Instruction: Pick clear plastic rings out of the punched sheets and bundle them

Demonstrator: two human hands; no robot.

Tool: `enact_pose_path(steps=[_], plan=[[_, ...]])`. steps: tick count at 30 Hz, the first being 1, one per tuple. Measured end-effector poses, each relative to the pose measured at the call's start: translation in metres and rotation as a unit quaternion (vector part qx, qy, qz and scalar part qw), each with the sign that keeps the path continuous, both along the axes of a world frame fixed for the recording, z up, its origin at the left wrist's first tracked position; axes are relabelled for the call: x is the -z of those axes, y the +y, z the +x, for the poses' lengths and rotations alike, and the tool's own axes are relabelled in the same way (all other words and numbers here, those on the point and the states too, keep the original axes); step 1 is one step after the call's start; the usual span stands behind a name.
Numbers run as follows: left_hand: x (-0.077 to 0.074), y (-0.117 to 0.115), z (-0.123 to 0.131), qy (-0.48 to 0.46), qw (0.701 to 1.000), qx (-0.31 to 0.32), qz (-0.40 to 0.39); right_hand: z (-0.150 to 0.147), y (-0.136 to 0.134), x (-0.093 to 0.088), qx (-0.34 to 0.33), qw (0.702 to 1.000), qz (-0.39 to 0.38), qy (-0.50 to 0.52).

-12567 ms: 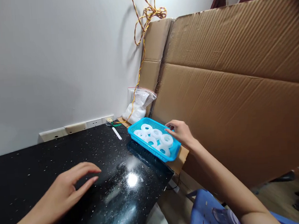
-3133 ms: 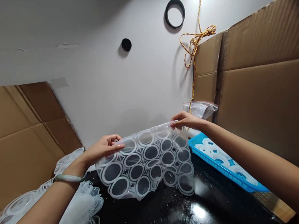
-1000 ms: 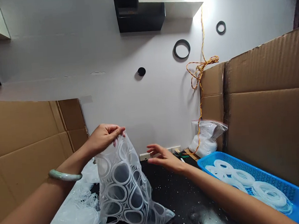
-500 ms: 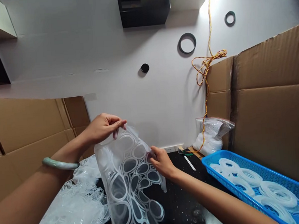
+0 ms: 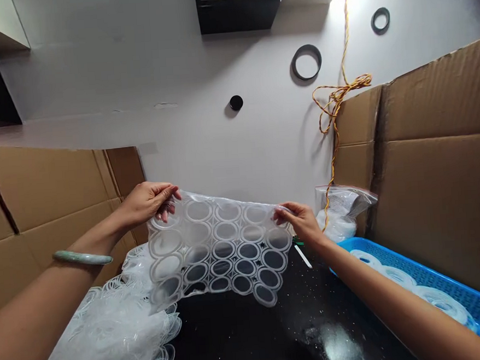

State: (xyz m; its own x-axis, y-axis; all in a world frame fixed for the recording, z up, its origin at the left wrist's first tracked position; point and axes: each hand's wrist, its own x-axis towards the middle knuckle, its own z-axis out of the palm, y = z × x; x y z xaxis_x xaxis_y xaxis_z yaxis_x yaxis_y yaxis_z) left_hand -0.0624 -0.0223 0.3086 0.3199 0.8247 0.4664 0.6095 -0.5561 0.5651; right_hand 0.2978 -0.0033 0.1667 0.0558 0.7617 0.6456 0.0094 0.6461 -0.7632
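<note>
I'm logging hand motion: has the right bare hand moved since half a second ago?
Yes: the right bare hand has moved rightward and up in view, closer to the unmoved clear, red-edged plastic bag.

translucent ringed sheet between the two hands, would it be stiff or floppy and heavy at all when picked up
The translucent ringed sheet is likely floppy: wrinkles show near its upper edge and its lower edge hangs unevenly. It seems light for its size, as the left hand and right hand hold it only near its upper corners.
</note>
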Motion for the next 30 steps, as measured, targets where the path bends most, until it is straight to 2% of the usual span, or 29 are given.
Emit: enact_pose_path(steps=[6, 11, 13, 16, 18, 20, 22, 24, 27, 30], plan=[[0.007, -0.015, -0.007, -0.035, 0.999, 0.037, -0.002, 0.015, -0.025, -0.031, 0.082, 0.993, 0.075, 0.026], [0.012, -0.038, 0.002, -0.08, 0.996, 0.038, 0.021, 0.022, -0.051, -0.053, 0.129, 0.985, 0.112, 0.024], [0.017, -0.036, 0.007, -0.092, 0.995, 0.038, 0.024, 0.025, -0.051, -0.06, 0.155, 0.981, 0.118, 0.016], [0.035, -0.012, 0.011, -0.081, 0.995, 0.049, -0.011, 0.03, -0.035, -0.059, 0.198, 0.973, 0.11, -0.033], [0.056, 0.015, 0.013, -0.065, 0.995, 0.042, -0.06, 0.034, -0.015, -0.048, 0.233, 0.962, 0.095, -0.105], [0.084, 0.044, 0.014, -0.052, 0.993, 0.031, -0.097, 0.037, 0.01, -0.028, 0.262, 0.944, 0.058, -0.194], [0.12, 0.074, 0.016, -0.037, 0.99, 0.017, -0.133, 0.037, 0.036, -0.002, 0.269, 0.919, -0.025, -0.289], [0.159, 0.1, 0.021, -0.019, 0.985, -0.003, -0.169, 0.034, 0.06, 0.029, 0.267, 0.879, -0.127, -0.375], [0.215, 0.134, 0.028, 0.017, 0.975, -0.036, -0.217, 0.025, 0.087, 0.075, 0.273, 0.841, -0.202, -0.421], [0.255, 0.16, 0.032, 0.05, 0.969, -0.057, -0.236, 0.016, 0.107, 0.112, 0.281, 0.813, -0.246, -0.447]])
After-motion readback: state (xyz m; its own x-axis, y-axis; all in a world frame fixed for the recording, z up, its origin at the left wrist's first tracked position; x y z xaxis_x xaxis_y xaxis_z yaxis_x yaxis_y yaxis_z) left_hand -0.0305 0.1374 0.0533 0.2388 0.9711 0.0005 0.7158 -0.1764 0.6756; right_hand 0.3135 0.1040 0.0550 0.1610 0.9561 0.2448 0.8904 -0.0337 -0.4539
